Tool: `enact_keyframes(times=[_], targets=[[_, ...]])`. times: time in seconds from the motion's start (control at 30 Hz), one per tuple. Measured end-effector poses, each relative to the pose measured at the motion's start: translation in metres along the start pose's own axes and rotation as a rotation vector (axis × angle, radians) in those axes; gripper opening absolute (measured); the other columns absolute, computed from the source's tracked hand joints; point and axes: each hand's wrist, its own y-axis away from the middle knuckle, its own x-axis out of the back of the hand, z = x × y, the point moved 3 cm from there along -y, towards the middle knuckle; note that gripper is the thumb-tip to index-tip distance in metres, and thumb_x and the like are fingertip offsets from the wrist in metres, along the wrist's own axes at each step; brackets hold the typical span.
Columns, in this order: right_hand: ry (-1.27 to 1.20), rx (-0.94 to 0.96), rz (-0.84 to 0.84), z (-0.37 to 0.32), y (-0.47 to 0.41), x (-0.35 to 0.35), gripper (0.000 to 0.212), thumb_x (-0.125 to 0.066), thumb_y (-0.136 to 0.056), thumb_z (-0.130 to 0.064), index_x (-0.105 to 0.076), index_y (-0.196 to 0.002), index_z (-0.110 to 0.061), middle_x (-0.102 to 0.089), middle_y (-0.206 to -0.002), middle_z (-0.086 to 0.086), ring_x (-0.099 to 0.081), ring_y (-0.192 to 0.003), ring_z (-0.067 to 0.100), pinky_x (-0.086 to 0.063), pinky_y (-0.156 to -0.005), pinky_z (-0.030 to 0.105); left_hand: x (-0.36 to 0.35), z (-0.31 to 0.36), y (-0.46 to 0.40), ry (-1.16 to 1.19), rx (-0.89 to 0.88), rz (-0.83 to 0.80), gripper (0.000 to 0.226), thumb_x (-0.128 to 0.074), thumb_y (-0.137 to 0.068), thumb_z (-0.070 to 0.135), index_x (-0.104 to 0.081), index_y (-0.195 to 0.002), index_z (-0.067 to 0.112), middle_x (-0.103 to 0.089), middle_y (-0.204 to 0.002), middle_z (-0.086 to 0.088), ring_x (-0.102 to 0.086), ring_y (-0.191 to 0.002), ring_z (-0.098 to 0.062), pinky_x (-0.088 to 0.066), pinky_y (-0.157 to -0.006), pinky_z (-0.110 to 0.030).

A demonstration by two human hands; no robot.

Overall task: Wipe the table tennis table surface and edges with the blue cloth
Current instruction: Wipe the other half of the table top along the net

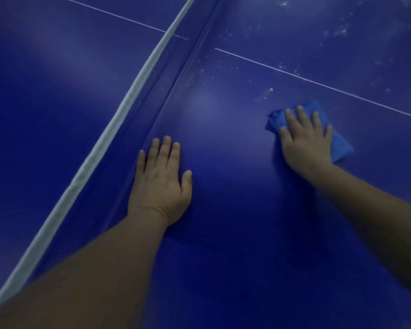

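Blue cloth (337, 141) is pressed flat to the table (235, 233) by the right hand (305, 141), fingers straight. Left hand (161, 184) is laid flat, grasping nothing, beside the net (133, 96).

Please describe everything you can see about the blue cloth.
The blue cloth is a soft, lighter-blue fabric, folded into a thick pad. It lies flat on the table surface, just below the white centre line. The right hand presses on it with straight fingers, covering its middle.
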Motion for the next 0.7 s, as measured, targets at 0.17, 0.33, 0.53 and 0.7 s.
enact_keyframes(times=[0.17, 0.33, 0.53, 0.7], targets=[[0.047, 0.657, 0.009, -0.104, 0.069, -0.024, 0.056, -0.028, -0.1, -0.048, -0.041, -0.152, -0.03, -0.034, -0.161, -0.001, -0.025, -0.151, 0.033, -0.016, -0.118, 0.063, -0.003, -0.003, 0.0, 0.058, -0.043, 0.057, 0.07, -0.017, -0.097, 0.046, -0.017, -0.16, 0.016, -0.005, -0.169, -0.003, 0.005, -0.156, -0.019, 0.003, -0.126, -0.044], [0.081, 0.668, 0.003, -0.096, -0.039, -0.013, 0.06, -0.024, -0.098, -0.05, -0.039, -0.153, -0.031, -0.033, -0.162, 0.0, -0.027, -0.15, 0.034, -0.017, -0.117, 0.061, -0.009, -0.008, -0.001, 0.035, -0.077, 0.06, 0.062, -0.026, -0.1, 0.04, -0.029, -0.156, 0.015, -0.018, -0.167, -0.006, -0.006, -0.156, -0.022, -0.002, -0.123, -0.046], [-0.039, -0.041, 0.04, -0.062, -0.103, 0.005, 0.057, -0.024, -0.104, -0.046, -0.019, -0.159, -0.034, -0.01, -0.168, -0.006, -0.004, -0.155, 0.028, -0.001, -0.121, 0.059, -0.011, -0.009, -0.002, -0.014, -0.085, 0.056, 0.061, -0.03, -0.1, 0.039, -0.029, -0.155, 0.014, -0.021, -0.166, -0.008, -0.01, -0.155, -0.026, -0.009, -0.12, -0.05], [0.061, 0.365, -0.068, -0.046, -0.013, -0.009, 0.058, -0.017, -0.101, -0.054, -0.025, -0.157, -0.039, -0.015, -0.166, -0.012, -0.007, -0.155, 0.023, -0.004, -0.123, 0.053, -0.01, -0.008, -0.002, -0.022, -0.087, 0.05, 0.061, -0.031, -0.099, 0.038, -0.028, -0.154, 0.014, -0.024, -0.165, -0.01, -0.014, -0.155, -0.028, -0.013, -0.119, -0.053]])
